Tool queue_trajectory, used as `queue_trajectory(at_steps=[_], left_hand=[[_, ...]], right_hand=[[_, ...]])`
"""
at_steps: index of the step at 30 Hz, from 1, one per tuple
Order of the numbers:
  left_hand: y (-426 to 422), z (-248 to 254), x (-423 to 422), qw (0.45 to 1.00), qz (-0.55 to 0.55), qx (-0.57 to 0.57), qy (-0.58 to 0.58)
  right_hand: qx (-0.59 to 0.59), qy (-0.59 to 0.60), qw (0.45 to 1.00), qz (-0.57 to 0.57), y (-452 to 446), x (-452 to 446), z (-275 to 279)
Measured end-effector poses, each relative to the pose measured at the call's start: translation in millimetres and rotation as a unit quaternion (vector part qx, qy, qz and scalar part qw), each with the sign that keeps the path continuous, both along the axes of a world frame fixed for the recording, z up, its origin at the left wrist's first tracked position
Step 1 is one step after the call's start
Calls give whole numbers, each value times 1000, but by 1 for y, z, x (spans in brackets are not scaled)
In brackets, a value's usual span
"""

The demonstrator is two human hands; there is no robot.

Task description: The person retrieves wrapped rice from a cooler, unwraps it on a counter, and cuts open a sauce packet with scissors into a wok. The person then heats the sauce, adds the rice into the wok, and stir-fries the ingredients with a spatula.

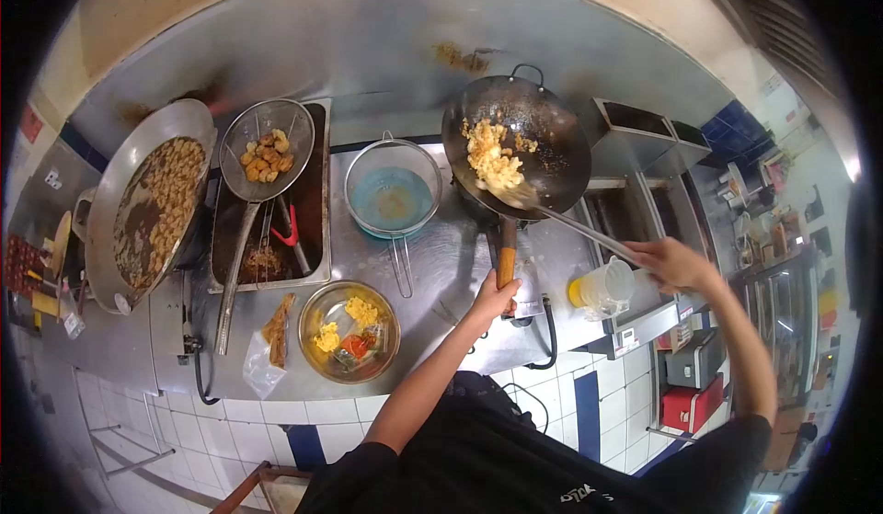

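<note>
Wok (561, 151), seen from the head camera, sits on the stove at the back edge of the table (428, 330), just right of a strainer (354, 174). Its wooden handle (507, 261) runs from the rim toward the person's body, and the left hand (495, 301) has its fingers wrapped round the near end. Pale yellow food (489, 151) lies in the left half of the wok, beyond that hand and almost in line with the handle.

The right hand (670, 264) stands off to the right, its fingers closed on the far end of a long utensil (589, 231). That shaft slants forward and leftward over the wok's near rim, so its tip meets the near side of the food (the tip is blurred, so I cannot tell its shape). Of the two hands, the left is nearer the food; the right reaches it only along the shaft. A clear jug (609, 286) stands below the right hand's side of the shaft.
</note>
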State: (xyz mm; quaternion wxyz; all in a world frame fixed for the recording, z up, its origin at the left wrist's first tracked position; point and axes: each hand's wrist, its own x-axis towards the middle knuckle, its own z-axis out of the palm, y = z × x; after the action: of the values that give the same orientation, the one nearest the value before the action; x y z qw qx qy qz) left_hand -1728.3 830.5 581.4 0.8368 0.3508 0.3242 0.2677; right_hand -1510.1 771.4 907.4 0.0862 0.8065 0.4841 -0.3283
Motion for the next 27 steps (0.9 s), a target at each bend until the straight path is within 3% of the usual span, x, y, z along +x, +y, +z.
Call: queue_trajectory(at_steps=[2,4,5,7,9,12,14,15,17,20,22,24,27], left_hand=[[-1,-3,1,1000,-4,-7,-11],[-2,-1,0,1000,-7,-10,-6],[0,0,-3,1000,-7,-6,4],[2,1,-8,1000,-14,-21,12],[4,3,-11,1000,-5,-6,14],[7,-8,-8,1000,-9,-5,-2],[6,-7,-7,1000,1,-6,-12],[5,-6,-7,1000,4,-7,-1],[6,-2,-9,1000,13,-5,11],[7,-3,-8,1000,-9,-21,10],[5,-4,-5,1000,-16,-17,19],[7,-2,-9,999,-13,-21,23],[7,-3,-8,999,-13,-28,39]], right_hand=[[102,52,993,12,12,-9,-54],[335,-72,923,175,24,31,-149],[339,-75,922,170,26,24,-137],[204,-341,900,182,27,7,-102],[195,-409,870,197,12,-10,-57],[169,-389,888,178,-7,0,-25],[187,-256,934,163,-20,19,-22],[188,-260,932,170,-21,15,-20],[79,-162,977,112,-19,-6,-13],[143,-48,987,64,4,5,-89],[175,-49,983,33,20,-25,-112],[184,-282,937,94,33,-39,-113],[175,-397,889,147,27,-28,-72]])
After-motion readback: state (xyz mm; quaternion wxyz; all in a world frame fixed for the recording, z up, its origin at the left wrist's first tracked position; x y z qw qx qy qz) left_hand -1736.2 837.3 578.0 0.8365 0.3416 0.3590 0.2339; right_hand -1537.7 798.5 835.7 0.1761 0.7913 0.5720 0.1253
